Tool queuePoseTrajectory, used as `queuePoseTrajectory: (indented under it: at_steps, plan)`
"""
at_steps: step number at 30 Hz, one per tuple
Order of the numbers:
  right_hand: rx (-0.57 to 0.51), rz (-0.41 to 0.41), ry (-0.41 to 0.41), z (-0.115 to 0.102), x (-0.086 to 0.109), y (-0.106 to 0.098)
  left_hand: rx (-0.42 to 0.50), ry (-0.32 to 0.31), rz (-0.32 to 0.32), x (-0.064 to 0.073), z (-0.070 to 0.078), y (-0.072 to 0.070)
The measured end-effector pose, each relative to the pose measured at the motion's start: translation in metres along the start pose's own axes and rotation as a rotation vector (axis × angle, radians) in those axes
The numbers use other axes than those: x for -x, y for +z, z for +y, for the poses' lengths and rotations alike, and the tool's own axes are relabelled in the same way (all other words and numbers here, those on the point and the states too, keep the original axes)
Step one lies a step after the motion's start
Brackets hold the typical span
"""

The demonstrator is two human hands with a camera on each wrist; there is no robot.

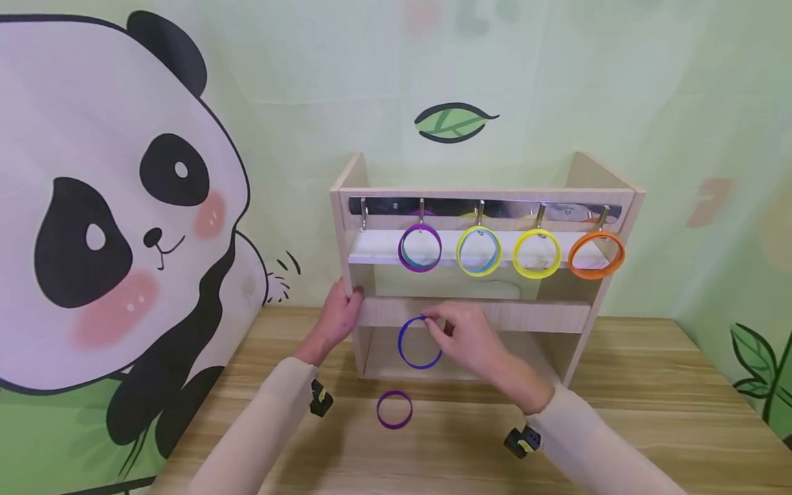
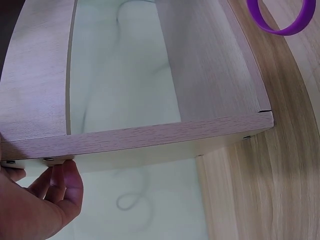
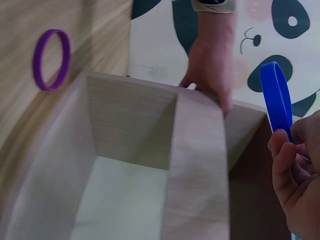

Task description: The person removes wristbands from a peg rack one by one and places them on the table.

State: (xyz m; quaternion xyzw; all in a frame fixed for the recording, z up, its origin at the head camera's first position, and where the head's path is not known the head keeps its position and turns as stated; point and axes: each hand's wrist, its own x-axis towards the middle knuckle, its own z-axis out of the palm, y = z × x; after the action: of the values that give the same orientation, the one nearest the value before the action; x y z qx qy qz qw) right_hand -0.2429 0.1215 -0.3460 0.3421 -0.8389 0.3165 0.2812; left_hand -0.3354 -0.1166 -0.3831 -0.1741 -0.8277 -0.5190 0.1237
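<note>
My right hand (image 1: 467,337) pinches a blue silicone wristband (image 3: 276,97) by its top edge between thumb and fingers. The band hangs in front of the lower part of a wooden rack (image 1: 473,316), below the hooks. At the rack's left side panel, my left hand (image 1: 340,313) grips the edge, thumb in front and fingers on the outer face (image 2: 60,187). A purple wristband (image 1: 394,410) lies on the table in front of the rack. From the hooks hang a purple wristband (image 1: 403,256), yellow wristbands (image 1: 516,265) and an orange wristband (image 1: 597,273).
A metal strip (image 1: 454,208) with several hooks runs along the rack's upper front. Light blue or teal bands show behind some hanging ones. The wood-grain table (image 1: 643,385) meets a wall cloth printed with a panda (image 1: 93,172) at the left.
</note>
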Motion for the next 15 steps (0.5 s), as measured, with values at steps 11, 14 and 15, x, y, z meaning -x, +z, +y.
queuePoseTrajectory:
  at_steps: [11,14,15]
  plan:
    - [-0.008,-0.076,0.068,0.022,0.028,0.013,0.001,0.007,-0.010,0.000,-0.001,0.000]
    - [0.000,-0.110,0.095,0.029,0.037,0.017,-0.002,-0.002,-0.015,0.000,-0.001,0.000]
    - [0.001,-0.119,0.098,0.031,0.040,0.019,-0.003,-0.004,-0.015,0.000,-0.001,0.000]
